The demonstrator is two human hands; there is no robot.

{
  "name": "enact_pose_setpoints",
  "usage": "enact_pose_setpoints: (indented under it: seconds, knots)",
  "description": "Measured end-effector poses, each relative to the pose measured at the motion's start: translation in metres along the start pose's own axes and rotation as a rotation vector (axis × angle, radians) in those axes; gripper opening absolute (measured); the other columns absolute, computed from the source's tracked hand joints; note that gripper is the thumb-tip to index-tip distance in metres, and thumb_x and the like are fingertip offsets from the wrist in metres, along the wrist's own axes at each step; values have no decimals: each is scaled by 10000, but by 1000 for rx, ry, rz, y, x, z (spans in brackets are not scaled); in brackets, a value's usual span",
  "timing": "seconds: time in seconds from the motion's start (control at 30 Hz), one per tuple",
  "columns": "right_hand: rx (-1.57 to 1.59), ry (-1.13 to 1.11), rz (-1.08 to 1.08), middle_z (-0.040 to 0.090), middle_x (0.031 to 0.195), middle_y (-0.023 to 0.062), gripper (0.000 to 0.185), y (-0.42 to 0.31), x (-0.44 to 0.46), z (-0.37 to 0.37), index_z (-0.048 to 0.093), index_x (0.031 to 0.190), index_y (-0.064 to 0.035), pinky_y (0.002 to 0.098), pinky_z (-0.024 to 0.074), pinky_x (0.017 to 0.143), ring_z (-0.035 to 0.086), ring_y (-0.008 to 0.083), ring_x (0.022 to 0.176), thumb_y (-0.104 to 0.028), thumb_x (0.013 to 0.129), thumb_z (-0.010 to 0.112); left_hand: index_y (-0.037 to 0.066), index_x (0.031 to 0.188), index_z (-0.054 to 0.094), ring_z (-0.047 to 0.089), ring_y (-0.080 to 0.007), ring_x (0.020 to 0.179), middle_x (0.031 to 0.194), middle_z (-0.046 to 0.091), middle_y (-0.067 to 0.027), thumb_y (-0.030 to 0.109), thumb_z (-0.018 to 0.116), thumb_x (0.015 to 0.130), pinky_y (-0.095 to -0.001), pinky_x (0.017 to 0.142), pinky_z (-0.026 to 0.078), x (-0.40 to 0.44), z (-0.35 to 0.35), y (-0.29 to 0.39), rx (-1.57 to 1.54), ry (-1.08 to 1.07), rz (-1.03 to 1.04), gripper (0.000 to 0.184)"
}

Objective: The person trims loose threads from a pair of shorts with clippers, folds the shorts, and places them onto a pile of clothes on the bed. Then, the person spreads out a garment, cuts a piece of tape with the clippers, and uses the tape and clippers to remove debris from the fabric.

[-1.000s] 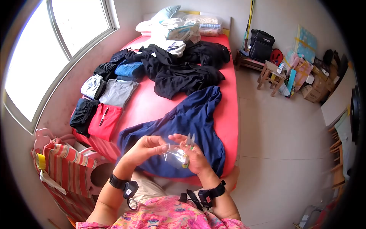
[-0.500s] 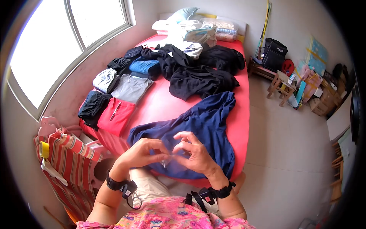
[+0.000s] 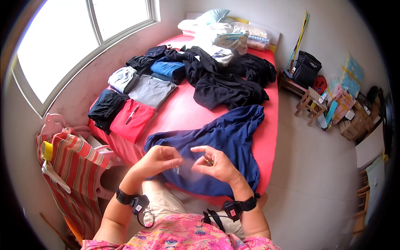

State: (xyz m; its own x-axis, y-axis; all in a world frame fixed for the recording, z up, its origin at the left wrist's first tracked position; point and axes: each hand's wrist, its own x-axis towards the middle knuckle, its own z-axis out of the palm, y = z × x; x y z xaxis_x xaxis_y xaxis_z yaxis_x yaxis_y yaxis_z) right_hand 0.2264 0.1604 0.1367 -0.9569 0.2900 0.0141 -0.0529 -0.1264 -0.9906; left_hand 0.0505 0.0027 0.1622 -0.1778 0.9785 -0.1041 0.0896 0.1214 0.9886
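My left hand (image 3: 160,160) is closed in a pinch over the navy garment, with a small pale, shiny thing (image 3: 177,170) hanging under its fingertips, too small to name. Facing it, my right hand (image 3: 218,168) has its fingers curled round a small dark-and-yellowish shiny thing (image 3: 208,159); the index finger sticks out toward the left hand. The hands are apart, with a faint blur between them. Below and beyond them the navy garment (image 3: 216,133) lies spread on the bed's near edge.
On the red bed sheet (image 3: 175,116) lie a folded red garment (image 3: 139,118) with a slim pen-like thing (image 3: 132,114), a grey shirt (image 3: 152,91), jeans (image 3: 166,66) and black clothes (image 3: 227,89). A striped cloth (image 3: 79,166) covers a pink chair at left. A wooden stool (image 3: 310,106) stands right.
My hands have moved slightly apart. The right hand has turned so that the small shiny thing in its fingers shows. The view has shifted a little; the clothes lie as before.
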Motion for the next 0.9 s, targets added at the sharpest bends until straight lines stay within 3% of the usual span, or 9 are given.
enact_pose_setpoints:
  seconds: [0.1,0.17,0.47,0.73,0.83,0.9]
  knots:
    - [-142,37,85,625,803,-25,140,16,4,-6,665,972,2,191,458,657,550,32,722,-19,833,671,-17,864,646,571,-58,695,750,634,0,139,651,893,-220,635,462,-1,-3,-2,4,69,10,159]
    - [-67,34,121,599,796,-47,103,19,4,-5,669,937,-12,190,442,646,520,21,710,-15,835,658,-18,858,644,564,-55,690,738,625,4,148,655,891,-220,628,457,-1,-4,-3,22,79,-5,169]
    - [93,-10,-24,522,825,-66,270,37,7,0,623,1009,-57,167,392,684,413,33,693,-154,790,747,-25,844,647,527,-32,667,714,598,21,161,662,871,-214,600,445,-1,-5,-9,230,256,-45,189]
    - [14,384,6,644,732,-10,113,49,20,19,637,809,-33,211,461,611,572,48,666,-70,793,743,-25,829,657,573,-80,633,696,627,-54,157,667,832,-253,598,464,7,3,-23,318,398,-5,182]
    - [-130,554,-62,642,692,-10,113,55,29,25,629,789,-24,216,463,571,566,44,619,-63,794,735,-32,832,669,559,-59,645,701,626,-15,106,686,822,-233,591,465,15,8,-35,446,508,105,139]
    - [-115,610,-79,646,669,0,124,49,32,33,620,780,-18,227,471,553,575,58,584,-54,781,738,-25,811,674,592,-102,627,707,645,-75,94,690,799,-247,585,473,20,13,-40,597,651,222,120]
